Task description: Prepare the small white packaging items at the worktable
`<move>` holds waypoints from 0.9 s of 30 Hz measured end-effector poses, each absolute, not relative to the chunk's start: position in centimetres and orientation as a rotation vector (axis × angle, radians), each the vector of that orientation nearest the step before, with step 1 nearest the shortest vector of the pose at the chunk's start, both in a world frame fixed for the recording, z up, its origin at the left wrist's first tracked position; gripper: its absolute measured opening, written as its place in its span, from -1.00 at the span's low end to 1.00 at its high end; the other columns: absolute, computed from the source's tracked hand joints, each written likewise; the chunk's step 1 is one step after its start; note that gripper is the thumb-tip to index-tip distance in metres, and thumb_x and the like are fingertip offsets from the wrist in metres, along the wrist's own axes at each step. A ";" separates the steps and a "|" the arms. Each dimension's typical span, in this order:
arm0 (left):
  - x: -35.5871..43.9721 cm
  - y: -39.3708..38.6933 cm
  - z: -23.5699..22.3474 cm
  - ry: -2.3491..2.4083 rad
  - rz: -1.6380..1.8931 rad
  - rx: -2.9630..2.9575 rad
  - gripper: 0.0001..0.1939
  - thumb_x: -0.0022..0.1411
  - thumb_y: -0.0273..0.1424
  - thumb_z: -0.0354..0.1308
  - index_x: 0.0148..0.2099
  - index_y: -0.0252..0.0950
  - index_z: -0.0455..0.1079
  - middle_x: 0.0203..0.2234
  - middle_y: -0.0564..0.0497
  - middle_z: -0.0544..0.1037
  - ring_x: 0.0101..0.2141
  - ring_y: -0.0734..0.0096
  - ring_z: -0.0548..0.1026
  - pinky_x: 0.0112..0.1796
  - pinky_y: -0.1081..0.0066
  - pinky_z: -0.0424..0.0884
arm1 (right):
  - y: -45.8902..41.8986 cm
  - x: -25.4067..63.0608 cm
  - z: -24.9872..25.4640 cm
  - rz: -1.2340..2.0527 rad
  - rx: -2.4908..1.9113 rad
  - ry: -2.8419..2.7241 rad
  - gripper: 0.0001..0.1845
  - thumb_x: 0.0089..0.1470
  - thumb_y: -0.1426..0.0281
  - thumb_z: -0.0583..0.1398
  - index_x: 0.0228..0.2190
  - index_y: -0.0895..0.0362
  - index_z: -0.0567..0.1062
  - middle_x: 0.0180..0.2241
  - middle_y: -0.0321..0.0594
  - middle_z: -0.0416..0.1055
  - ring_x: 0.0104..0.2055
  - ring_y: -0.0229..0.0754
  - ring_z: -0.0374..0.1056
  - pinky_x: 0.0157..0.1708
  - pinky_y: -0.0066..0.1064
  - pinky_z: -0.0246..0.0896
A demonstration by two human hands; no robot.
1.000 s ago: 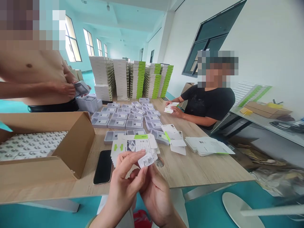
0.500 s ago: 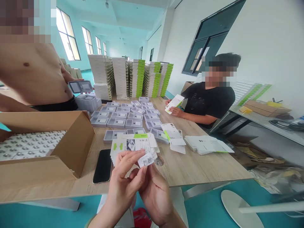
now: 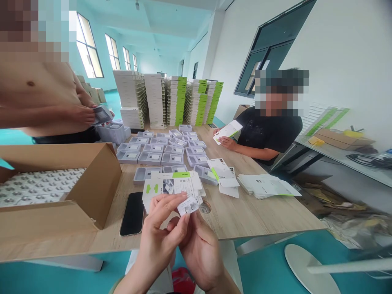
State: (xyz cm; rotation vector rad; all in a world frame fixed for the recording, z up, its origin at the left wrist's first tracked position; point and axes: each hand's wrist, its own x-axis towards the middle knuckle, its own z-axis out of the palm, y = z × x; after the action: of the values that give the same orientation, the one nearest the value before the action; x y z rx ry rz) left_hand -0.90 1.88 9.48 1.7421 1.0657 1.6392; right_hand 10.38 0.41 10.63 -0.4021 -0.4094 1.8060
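Wood-grained surface [image 3: 260, 220], extending beyond your left hand [image 3: 162, 224] and right hand [image 3: 203, 249]. Your left thumb and forefinger pinch a small white printed piece [image 3: 188, 206]; your right hand curls just below it, fingertips hidden, so its grip cannot be told. Printed flat cartons [image 3: 168, 186] lie just past your left hand, a dark phone [image 3: 132, 214] to its left, pale trays [image 3: 150, 158] farther off. Step in hand, by appearance: fingertip handling of the piece. Your next move seems to call for a light, steady pinch.
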 end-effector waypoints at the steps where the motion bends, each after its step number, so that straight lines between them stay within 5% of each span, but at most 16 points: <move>1: -0.9 1.9 9.5 1.065 1.638 1.739 -0.59 0.37 -0.39 0.33 0.15 0.25 0.60 0.03 0.18 0.73 0.02 0.28 0.51 -0.08 0.42 0.51 | 0.4 10.4 10.6 1.809 -0.400 -0.410 -0.57 -0.02 0.08 0.57 -0.15 -0.04 0.70 -0.24 -0.33 0.68 -0.33 -0.16 0.55 -0.03 -0.20 0.47; 18: -0.9 1.9 9.8 1.077 1.688 1.753 -0.62 0.34 -0.40 0.36 0.12 0.16 0.64 -0.01 0.10 0.75 0.01 0.22 0.56 -0.04 0.34 0.55 | 0.4 10.3 10.7 1.817 -0.404 -0.435 -0.53 -0.02 0.04 0.56 -0.11 -0.05 0.70 -0.20 -0.30 0.69 -0.34 -0.16 0.55 -0.06 -0.20 0.47; 27: -0.8 1.7 10.1 1.084 1.659 1.708 -0.60 0.34 -0.38 0.35 0.13 0.24 0.63 -0.04 0.13 0.74 -0.01 0.28 0.54 -0.14 0.46 0.58 | 0.5 10.4 11.0 1.813 -0.403 -0.427 -0.54 -0.02 0.05 0.57 -0.13 -0.04 0.71 -0.19 -0.32 0.71 -0.37 -0.19 0.55 -0.05 -0.21 0.49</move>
State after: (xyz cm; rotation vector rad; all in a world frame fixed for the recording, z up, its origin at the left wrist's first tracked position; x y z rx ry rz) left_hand -0.78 1.67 10.08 1.7076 1.0838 1.6595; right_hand 10.39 0.45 10.95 -0.4035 -0.4272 1.8125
